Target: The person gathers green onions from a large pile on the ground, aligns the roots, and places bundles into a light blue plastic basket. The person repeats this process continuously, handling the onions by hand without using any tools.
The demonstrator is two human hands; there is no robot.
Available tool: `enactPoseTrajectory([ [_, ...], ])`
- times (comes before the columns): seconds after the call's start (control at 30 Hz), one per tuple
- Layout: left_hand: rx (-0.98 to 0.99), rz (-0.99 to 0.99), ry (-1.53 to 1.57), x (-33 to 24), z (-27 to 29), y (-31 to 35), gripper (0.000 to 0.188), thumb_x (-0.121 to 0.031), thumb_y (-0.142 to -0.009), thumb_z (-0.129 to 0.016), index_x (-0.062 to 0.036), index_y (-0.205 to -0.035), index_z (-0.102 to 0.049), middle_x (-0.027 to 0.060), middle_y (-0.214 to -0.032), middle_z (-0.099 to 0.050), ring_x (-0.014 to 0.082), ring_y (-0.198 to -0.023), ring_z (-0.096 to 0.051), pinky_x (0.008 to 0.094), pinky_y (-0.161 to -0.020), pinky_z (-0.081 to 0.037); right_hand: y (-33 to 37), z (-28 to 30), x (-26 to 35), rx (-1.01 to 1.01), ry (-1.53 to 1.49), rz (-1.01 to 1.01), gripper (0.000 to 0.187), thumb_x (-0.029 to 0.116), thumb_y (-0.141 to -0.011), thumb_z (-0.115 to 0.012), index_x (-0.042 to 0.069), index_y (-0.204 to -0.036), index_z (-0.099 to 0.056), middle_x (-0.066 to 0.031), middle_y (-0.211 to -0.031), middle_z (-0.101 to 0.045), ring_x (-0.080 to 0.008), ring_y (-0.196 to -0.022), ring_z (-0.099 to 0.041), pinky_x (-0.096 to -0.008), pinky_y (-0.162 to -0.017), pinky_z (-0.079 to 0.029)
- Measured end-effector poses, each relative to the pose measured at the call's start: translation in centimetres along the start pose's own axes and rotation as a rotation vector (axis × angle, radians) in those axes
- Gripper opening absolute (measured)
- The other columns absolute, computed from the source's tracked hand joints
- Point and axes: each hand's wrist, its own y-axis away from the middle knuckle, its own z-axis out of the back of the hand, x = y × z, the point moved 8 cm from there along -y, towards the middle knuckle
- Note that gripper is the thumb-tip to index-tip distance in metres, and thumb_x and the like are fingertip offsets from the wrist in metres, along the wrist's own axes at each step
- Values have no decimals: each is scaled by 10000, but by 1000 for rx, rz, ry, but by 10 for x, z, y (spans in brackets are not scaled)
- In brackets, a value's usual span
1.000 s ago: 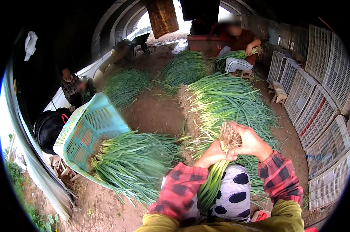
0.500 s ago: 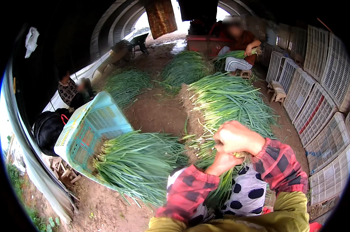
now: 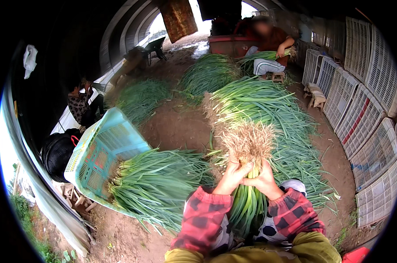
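Upright between my knees stands a bunch of green onions [image 3: 247, 204], its tangle of straw-coloured roots upward and its green leaves hanging down. My left hand [image 3: 232, 177] closes round the pale stems from the left. My right hand [image 3: 266, 182] wraps them from the right, and the fingers of both meet just below the roots. Beyond my hands lies a long heap of loose green onions [image 3: 268, 109], roots toward the left. On my left, a tipped turquoise plastic crate [image 3: 92, 153] holds more green onions [image 3: 159, 179], their leaves spilling out of its open side.
White slatted crates [image 3: 360, 114] line the right wall. A person [image 3: 275, 39] sits on a low stool at the far right with green onions; another person [image 3: 80, 105] sits far left. Further heaps [image 3: 209, 74] lie behind. A black bag [image 3: 58, 153] rests beside the turquoise crate.
My hands were stacked, right over left, above the bunch; now they grip it side by side, and its roots show fully. At the far left, the person has raised their arms.
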Motion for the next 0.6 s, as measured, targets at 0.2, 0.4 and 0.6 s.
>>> enactPoseTrajectory([
  [0.2,264,-176,-463,-35,-14,15,1292,-321,-621,-865,-17,-1499,33,215,-1562,-81,291,-1449,-95,371,-1163,-113,-16,29,66,-133,-200,71,772,0,-549,-828,-12,-1226,-456,-85,-1093,-604,-176,-963,-609,-313,-871,-499],
  [0.4,257,-173,-195,-36,-36,28,1312,-212,-572,-892,-11,-1501,13,182,-1546,-138,257,-1426,-165,369,-1156,-138,-39,-14,148,99,-67,134,864,312,-608,-779,-68,-1290,-408,-201,-1072,-592,-288,-937,-639,-379,-825,-540],
  [0.6,-290,-313,165,-55,32,58,736,-161,-718,-731,-4,-1347,-385,79,-1238,-537,188,-1142,-531,328,-995,-420,-67,-134,135,525,-22,-1,1178,131,-547,-848,-28,-1482,-148,-158,-1436,-360,-234,-1306,-387,-316,-1084,-295],
])
